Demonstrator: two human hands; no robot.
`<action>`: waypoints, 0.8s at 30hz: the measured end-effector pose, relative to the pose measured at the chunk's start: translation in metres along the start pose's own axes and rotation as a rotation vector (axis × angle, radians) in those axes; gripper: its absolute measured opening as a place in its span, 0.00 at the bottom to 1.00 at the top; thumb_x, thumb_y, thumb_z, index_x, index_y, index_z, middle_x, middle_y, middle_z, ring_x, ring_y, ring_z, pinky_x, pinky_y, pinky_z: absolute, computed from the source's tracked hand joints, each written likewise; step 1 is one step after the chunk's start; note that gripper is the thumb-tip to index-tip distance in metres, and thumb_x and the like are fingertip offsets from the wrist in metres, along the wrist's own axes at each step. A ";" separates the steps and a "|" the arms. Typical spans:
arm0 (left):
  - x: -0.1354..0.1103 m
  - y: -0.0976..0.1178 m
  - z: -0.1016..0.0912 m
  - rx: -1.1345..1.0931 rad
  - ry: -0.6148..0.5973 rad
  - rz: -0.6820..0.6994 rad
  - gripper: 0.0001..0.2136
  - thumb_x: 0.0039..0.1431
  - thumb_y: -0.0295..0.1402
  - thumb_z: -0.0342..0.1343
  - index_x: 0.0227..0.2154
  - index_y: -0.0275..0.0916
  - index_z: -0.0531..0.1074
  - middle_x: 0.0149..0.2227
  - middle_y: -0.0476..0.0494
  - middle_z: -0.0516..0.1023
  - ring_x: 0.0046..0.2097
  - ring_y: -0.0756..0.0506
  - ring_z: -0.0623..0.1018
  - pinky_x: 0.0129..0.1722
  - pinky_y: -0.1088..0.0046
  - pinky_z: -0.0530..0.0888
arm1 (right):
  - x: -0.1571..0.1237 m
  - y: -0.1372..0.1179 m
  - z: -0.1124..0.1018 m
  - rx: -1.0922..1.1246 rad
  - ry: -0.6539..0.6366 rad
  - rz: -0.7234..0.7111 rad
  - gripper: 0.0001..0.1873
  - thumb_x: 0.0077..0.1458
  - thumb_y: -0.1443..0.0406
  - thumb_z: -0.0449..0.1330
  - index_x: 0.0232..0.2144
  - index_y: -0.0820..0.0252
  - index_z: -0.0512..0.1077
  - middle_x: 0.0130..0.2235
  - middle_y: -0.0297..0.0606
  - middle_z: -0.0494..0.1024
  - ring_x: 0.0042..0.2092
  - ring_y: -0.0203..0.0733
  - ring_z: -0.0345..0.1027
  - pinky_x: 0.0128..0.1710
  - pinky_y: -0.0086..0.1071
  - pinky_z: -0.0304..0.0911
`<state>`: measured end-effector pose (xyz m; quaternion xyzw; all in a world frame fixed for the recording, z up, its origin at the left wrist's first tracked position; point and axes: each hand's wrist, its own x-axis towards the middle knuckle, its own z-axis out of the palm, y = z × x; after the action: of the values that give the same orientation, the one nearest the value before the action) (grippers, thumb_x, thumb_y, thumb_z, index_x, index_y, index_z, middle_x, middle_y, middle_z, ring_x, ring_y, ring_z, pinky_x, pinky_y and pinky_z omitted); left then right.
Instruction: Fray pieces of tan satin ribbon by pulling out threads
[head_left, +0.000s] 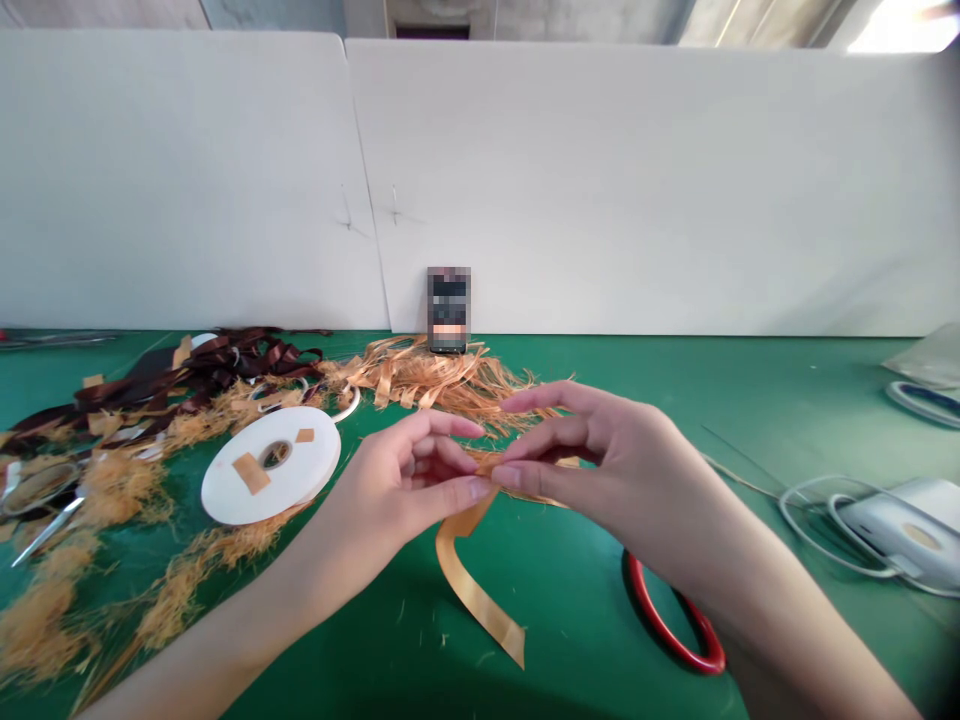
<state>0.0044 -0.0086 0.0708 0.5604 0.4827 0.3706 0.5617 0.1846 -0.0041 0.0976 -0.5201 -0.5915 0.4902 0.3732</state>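
A tan satin ribbon (pixel 480 600) is pinched between both hands just above the green table. One end of it hangs down in a curve toward me. My left hand (pixel 409 470) grips it between thumb and fingers. Close against those fingertips, my right hand (pixel 592 450) pinches the same ribbon with thumb and index finger, other fingers stretched out. Another stretch of tan ribbon lies under the right hand, partly hidden. Below the right wrist shows a red scissor handle (pixel 675 625); the rest of that tool is covered by my arm.
A white ribbon spool (pixel 300 470) lies at left amid frayed tan threads (pixel 127 480) and dark brown ribbons (pixel 217 375). Behind my hands is a heap of tan strips (pixel 435 375). A phone (pixel 448 310) leans against the white board (pixel 637 180). At right sits a white device with a cable (pixel 907 530).
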 end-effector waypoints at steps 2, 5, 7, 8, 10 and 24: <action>0.000 0.001 0.000 0.006 0.004 -0.010 0.15 0.48 0.36 0.64 0.40 0.42 0.72 0.31 0.50 0.77 0.36 0.48 0.77 0.36 0.75 0.73 | 0.000 -0.001 -0.003 -0.026 0.049 -0.002 0.18 0.40 0.63 0.69 0.37 0.52 0.73 0.25 0.32 0.80 0.30 0.43 0.74 0.32 0.36 0.68; -0.001 0.002 -0.001 0.017 0.012 -0.006 0.15 0.48 0.37 0.64 0.40 0.44 0.72 0.31 0.51 0.77 0.36 0.49 0.77 0.36 0.77 0.72 | 0.000 -0.002 -0.008 -0.059 0.136 -0.038 0.19 0.39 0.62 0.69 0.37 0.53 0.73 0.26 0.33 0.80 0.31 0.44 0.74 0.32 0.37 0.67; -0.001 0.003 -0.001 0.028 0.013 -0.010 0.15 0.48 0.37 0.65 0.40 0.44 0.73 0.31 0.51 0.77 0.35 0.49 0.77 0.36 0.77 0.73 | 0.000 -0.003 -0.010 -0.062 0.175 -0.071 0.21 0.39 0.62 0.69 0.38 0.54 0.72 0.26 0.33 0.80 0.30 0.44 0.74 0.31 0.37 0.67; -0.002 0.003 0.000 0.030 0.014 -0.015 0.15 0.48 0.37 0.65 0.40 0.43 0.73 0.31 0.51 0.77 0.35 0.49 0.77 0.36 0.76 0.73 | -0.001 -0.003 -0.009 -0.067 0.184 -0.079 0.22 0.38 0.62 0.70 0.39 0.54 0.72 0.26 0.33 0.80 0.31 0.44 0.73 0.31 0.37 0.67; -0.002 0.004 0.000 0.020 0.005 -0.025 0.15 0.48 0.36 0.64 0.40 0.43 0.73 0.31 0.50 0.77 0.35 0.49 0.77 0.36 0.76 0.73 | -0.001 -0.003 -0.007 -0.073 0.168 -0.064 0.25 0.38 0.62 0.70 0.42 0.54 0.71 0.29 0.34 0.80 0.32 0.44 0.74 0.31 0.37 0.67; -0.002 0.003 -0.001 0.059 -0.012 0.002 0.15 0.48 0.35 0.65 0.40 0.43 0.72 0.30 0.53 0.77 0.33 0.52 0.77 0.33 0.79 0.74 | -0.002 -0.005 -0.011 -0.135 0.138 -0.067 0.21 0.42 0.61 0.67 0.41 0.56 0.71 0.27 0.33 0.80 0.31 0.43 0.75 0.31 0.35 0.69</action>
<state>0.0028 -0.0097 0.0741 0.5792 0.4898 0.3534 0.5475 0.1943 -0.0034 0.1054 -0.5567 -0.6132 0.3995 0.3931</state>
